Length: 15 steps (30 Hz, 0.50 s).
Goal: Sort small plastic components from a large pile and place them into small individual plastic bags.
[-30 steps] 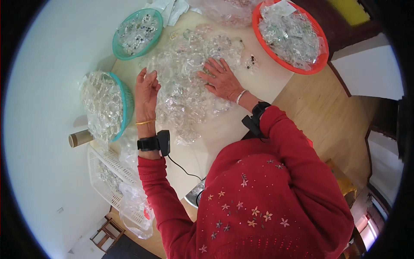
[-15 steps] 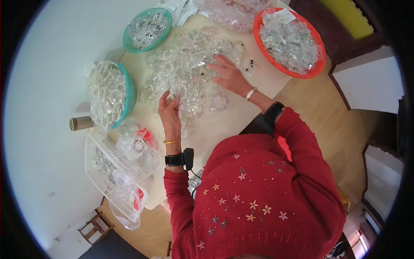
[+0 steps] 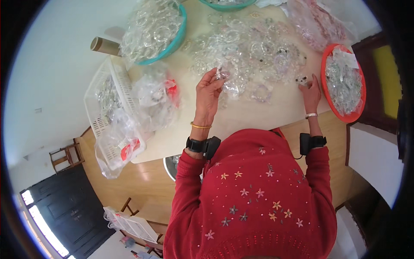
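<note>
A wide heap of small clear plastic packets (image 3: 241, 52) covers the far part of the pale table. They hold beaded bracelets, some with dark or purple beads. My left hand (image 3: 208, 96) is closed at the heap's near edge, its thumb and fingers pinching a clear packet with purplish beads (image 3: 223, 74). At the heap's right side, my right hand (image 3: 310, 96) has a small clear packet with dark beads (image 3: 301, 80) at its thumb and fingers, close to the tabletop. Between the two hands lies a packet with a pale purple bracelet (image 3: 261, 92).
A red basket (image 3: 363, 93) of packets stands at the right, and a teal basket (image 3: 177, 42) of packets at the far left. A white crate (image 3: 123, 82) and plastic bags (image 3: 157, 101) are nearer on the left. A pink-tinted bag (image 3: 319, 26) lies at the back right.
The view has shifted, so the table's contents sit farther right in it. My right hand has drawn from over the heap to its right edge and the dark-beaded packet. My left hand now raises a purplish packet.
</note>
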Each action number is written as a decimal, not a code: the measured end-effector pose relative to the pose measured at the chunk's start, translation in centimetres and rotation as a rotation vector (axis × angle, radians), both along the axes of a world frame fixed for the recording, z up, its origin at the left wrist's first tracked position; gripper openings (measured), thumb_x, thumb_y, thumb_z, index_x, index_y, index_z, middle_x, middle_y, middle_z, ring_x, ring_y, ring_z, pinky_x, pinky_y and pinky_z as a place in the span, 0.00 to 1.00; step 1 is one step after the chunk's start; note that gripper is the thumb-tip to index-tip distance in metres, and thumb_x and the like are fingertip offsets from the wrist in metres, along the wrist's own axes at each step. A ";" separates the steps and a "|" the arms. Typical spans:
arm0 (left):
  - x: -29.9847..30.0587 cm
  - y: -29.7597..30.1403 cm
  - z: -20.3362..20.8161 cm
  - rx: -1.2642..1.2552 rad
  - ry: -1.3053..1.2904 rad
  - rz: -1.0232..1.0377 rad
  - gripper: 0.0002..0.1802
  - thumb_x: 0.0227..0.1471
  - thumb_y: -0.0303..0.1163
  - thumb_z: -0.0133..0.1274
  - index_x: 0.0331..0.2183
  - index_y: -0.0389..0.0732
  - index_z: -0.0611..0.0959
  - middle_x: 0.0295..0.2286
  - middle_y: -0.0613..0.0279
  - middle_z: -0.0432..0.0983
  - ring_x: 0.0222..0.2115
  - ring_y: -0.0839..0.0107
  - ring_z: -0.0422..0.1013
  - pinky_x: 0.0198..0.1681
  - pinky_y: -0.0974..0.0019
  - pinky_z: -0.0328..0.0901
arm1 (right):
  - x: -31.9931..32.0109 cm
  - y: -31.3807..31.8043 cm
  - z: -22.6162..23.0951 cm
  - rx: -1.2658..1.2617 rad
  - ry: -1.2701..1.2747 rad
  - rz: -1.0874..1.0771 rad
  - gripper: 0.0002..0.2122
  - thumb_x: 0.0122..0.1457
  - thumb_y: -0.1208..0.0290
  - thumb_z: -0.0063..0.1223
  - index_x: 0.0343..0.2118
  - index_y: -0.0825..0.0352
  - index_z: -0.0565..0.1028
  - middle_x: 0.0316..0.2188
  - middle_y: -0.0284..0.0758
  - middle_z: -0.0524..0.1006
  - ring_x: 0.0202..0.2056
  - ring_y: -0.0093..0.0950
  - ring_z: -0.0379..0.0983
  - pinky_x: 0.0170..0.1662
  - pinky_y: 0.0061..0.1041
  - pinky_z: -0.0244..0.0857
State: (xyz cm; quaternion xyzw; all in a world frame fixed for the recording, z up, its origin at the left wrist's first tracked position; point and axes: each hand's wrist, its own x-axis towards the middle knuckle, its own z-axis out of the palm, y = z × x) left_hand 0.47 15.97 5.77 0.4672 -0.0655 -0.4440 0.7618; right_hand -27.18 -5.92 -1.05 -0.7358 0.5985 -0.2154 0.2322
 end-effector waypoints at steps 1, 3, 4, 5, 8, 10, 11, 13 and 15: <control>0.1 0.0 -0.1 -0.009 0.009 -0.006 0.23 0.45 0.15 0.49 0.47 0.33 0.72 0.37 0.58 0.75 0.37 0.73 0.71 0.41 0.73 0.64 | 0.0 -0.4 -0.9 -0.009 0.009 -0.006 0.23 0.42 0.72 0.60 0.45 0.67 0.71 0.35 0.35 0.74 0.37 0.33 0.70 0.42 0.32 0.64; 0.5 0.4 -0.4 0.127 -0.180 0.022 0.21 0.47 0.18 0.49 0.46 0.33 0.72 0.38 0.57 0.74 0.37 0.71 0.71 0.42 0.72 0.65 | -0.7 -1.9 -5.2 0.068 -0.234 0.014 0.19 0.42 0.72 0.60 0.41 0.67 0.74 0.30 0.32 0.75 0.31 0.28 0.70 0.35 0.28 0.64; 0.6 0.5 -0.8 0.194 -0.275 0.035 0.20 0.48 0.19 0.50 0.46 0.33 0.72 0.39 0.56 0.74 0.37 0.70 0.71 0.43 0.71 0.65 | -1.6 -2.5 -5.9 0.105 -0.355 0.024 0.18 0.43 0.72 0.61 0.39 0.67 0.75 0.28 0.30 0.75 0.28 0.25 0.70 0.31 0.26 0.65; 1.0 1.1 -1.3 0.191 -0.263 0.025 0.20 0.48 0.19 0.50 0.46 0.33 0.72 0.39 0.56 0.74 0.37 0.70 0.71 0.43 0.71 0.65 | -0.7 -1.7 -3.8 0.101 -0.343 0.014 0.18 0.43 0.72 0.61 0.39 0.67 0.75 0.28 0.30 0.75 0.28 0.25 0.70 0.31 0.26 0.65; 1.5 1.9 -3.0 0.236 -0.386 0.078 0.21 0.48 0.20 0.50 0.47 0.31 0.71 0.39 0.56 0.74 0.38 0.71 0.71 0.43 0.71 0.65 | 2.9 0.4 1.2 0.529 -0.772 -0.111 0.12 0.45 0.72 0.61 0.34 0.68 0.77 0.24 0.28 0.75 0.24 0.19 0.69 0.27 0.20 0.63; 1.5 1.9 -3.4 0.257 -0.342 0.074 0.20 0.48 0.21 0.50 0.46 0.31 0.72 0.38 0.57 0.74 0.37 0.71 0.71 0.43 0.70 0.66 | 4.1 0.8 2.8 0.630 -0.924 -0.083 0.11 0.47 0.71 0.60 0.33 0.68 0.77 0.24 0.28 0.75 0.24 0.17 0.69 0.26 0.19 0.63; 1.4 2.0 -3.5 0.267 -0.324 0.078 0.20 0.48 0.21 0.50 0.46 0.31 0.72 0.37 0.58 0.74 0.37 0.72 0.70 0.42 0.70 0.66 | 4.3 0.8 3.2 0.683 -1.004 -0.061 0.10 0.48 0.71 0.59 0.33 0.69 0.77 0.24 0.28 0.75 0.23 0.16 0.68 0.25 0.18 0.63; 0.6 2.6 -3.6 0.272 -0.324 0.093 0.20 0.48 0.21 0.51 0.45 0.31 0.73 0.36 0.59 0.74 0.36 0.72 0.71 0.41 0.70 0.66 | 4.4 1.9 4.1 0.726 -0.991 -0.039 0.09 0.49 0.72 0.58 0.33 0.69 0.77 0.24 0.28 0.75 0.23 0.17 0.69 0.25 0.18 0.63; 0.3 1.8 -4.0 0.271 -0.330 0.129 0.19 0.47 0.22 0.52 0.44 0.33 0.73 0.33 0.62 0.73 0.34 0.74 0.71 0.38 0.71 0.66 | 5.6 2.3 5.0 0.801 -0.967 0.014 0.08 0.50 0.73 0.56 0.32 0.70 0.76 0.24 0.28 0.75 0.23 0.18 0.70 0.25 0.18 0.64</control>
